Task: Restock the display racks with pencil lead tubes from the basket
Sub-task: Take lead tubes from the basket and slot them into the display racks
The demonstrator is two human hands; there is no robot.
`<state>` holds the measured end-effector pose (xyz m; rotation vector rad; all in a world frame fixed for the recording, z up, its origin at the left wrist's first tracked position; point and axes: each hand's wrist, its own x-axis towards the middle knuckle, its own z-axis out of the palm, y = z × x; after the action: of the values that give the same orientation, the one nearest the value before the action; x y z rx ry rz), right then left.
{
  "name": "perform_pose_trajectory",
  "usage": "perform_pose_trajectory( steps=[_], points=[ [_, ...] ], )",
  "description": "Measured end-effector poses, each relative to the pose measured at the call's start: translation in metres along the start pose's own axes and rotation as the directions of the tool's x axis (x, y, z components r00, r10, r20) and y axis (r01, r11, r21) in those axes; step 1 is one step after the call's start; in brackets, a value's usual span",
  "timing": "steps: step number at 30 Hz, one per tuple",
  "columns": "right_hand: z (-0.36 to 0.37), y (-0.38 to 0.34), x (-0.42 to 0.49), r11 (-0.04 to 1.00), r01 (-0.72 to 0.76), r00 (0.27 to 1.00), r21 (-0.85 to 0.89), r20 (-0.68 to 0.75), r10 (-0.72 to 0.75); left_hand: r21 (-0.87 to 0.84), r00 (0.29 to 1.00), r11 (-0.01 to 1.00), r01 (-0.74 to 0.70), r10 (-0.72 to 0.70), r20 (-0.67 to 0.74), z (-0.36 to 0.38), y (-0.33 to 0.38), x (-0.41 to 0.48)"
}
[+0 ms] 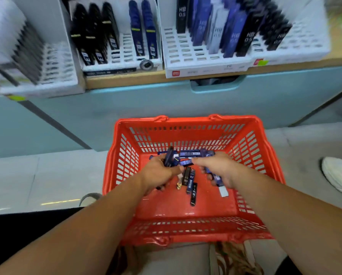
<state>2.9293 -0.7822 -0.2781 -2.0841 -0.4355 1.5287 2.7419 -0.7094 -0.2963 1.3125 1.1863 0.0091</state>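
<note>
On the basket (186, 238) floor, loose lead tubes (194, 193) lie pointing near-to-far.

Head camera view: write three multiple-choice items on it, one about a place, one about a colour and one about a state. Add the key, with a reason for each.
1. Where are the left hand and the right hand?
A. At the white racks
B. Inside the basket
C. On the shelf edge

2. What colour is the basket?
A. Red
B. Blue
C. White

3. What is the left hand doing?
A. Lying flat and empty
B. Pulling a basket handle
C. Gripping tubes

Key:
1 B: both hands reach down between the basket's walls.
2 A: its walls, rim and floor are all red.
3 C: its fingers curl round dark blue tubes.
</note>
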Motion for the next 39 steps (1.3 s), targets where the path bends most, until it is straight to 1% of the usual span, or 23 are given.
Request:
perform_pose_trajectory(
  steps=[4,7,10,13,16,18,21,23,26,29,30,33,36,39],
  points=[
    [-0.001,-0.04,-0.042,0.991,0.125,0.992,-0.041,0.023,-0.124,0.048,0.989,0.989,-0.14,0.137,0.057,-0.018,0.047,-0.038],
    [-0.01,-0.078,-0.073,0.968,0.236,0.971,-0.084,0.052,-0.232,0.082,0.975,0.975,-0.206,0.198,0.099,-0.034,0.09,-0.07],
    [-0.02,-0.119,-0.106,0.932,0.341,0.94,-0.127,0.025,-0.34,0.104,0.961,0.961,-0.257,0.243,0.129,-0.054,0.13,-0.097],
    [-0.028,-0.154,-0.143,0.919,0.392,0.92,-0.048,-0.006,-0.392,0.146,0.957,0.948,-0.282,0.267,0.116,-0.073,0.163,-0.123],
    [-0.029,-0.178,-0.175,0.898,0.437,0.898,0.047,0.032,-0.438,0.162,0.943,0.929,-0.332,0.329,0.048,-0.09,0.191,-0.146],
    [-0.025,-0.185,-0.183,0.885,0.461,0.884,0.065,0.055,-0.465,0.134,0.934,0.926,-0.353,0.356,0.001,-0.1,0.202,-0.156],
    [-0.011,-0.193,-0.179,0.859,0.493,0.859,0.141,0.079,-0.506,0.083,0.923,0.921,-0.381,0.384,-0.026,-0.109,0.207,-0.162],
    [-0.005,-0.206,-0.175,0.839,0.516,0.841,0.172,0.085,-0.535,0.017,0.919,0.92,-0.392,0.392,-0.046,-0.114,0.205,-0.161],
    [-0.006,-0.227,-0.168,0.818,0.545,0.823,0.186,0.069,-0.564,-0.07,0.911,0.911,-0.407,0.399,-0.101,-0.126,0.204,-0.153],
    [-0.007,-0.242,-0.159,0.796,0.584,0.797,0.16,0.073,-0.6,-0.189,0.902,0.886,-0.424,0.393,-0.182,-0.142,0.204,-0.144],
    [-0.004,-0.245,-0.155,0.794,0.588,0.795,0.157,0.073,-0.603,-0.204,0.897,0.879,-0.431,0.394,-0.199,-0.147,0.204,-0.14],
    [0.006,-0.257,-0.142,0.774,0.603,0.784,0.192,0.034,-0.62,-0.189,0.896,0.884,-0.428,0.387,-0.219,-0.161,0.206,-0.132],
    [0.011,-0.267,-0.13,0.712,0.686,0.723,0.151,-0.033,-0.69,-0.215,0.909,0.89,-0.401,0.359,-0.21,-0.172,0.209,-0.123],
    [0.014,-0.275,-0.123,0.687,0.718,0.695,0.115,-0.064,-0.716,-0.262,0.922,0.892,-0.369,0.315,-0.227,-0.182,0.208,-0.114]
  ],
)
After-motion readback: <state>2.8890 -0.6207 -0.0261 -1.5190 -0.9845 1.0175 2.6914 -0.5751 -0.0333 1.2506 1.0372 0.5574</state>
